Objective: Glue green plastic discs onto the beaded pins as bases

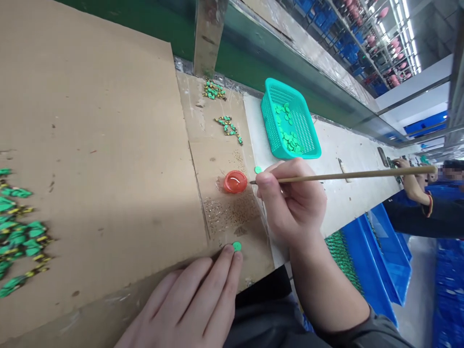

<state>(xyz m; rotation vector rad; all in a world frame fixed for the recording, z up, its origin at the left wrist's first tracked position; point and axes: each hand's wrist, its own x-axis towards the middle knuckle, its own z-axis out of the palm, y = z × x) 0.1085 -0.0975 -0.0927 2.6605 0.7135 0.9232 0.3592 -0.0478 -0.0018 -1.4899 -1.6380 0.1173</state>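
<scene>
My right hand (293, 200) is closed around a thin wooden-handled brush (348, 176). The brush's dark tip points left, close to the rim of a small red cup (235, 182) with shiny liquid in it. My left hand (199, 295) lies with its fingers stretched out along the cardboard's near edge. Its fingertips touch a small round green disc (237, 246) with tiny marks on its face; the left thumb is hidden. Another green disc (258, 170) lies just beyond my right fingers. Many tiny brownish specks (226, 212) dot the cardboard around the cup.
A turquoise plastic basket (266, 104) holds several green discs. Small green, yellow and black pieces lie in a pile (21, 232) at left and in groups (213, 90) at the back. Blue bins (377, 251) stand at right, near a co-worker's arm (413, 188).
</scene>
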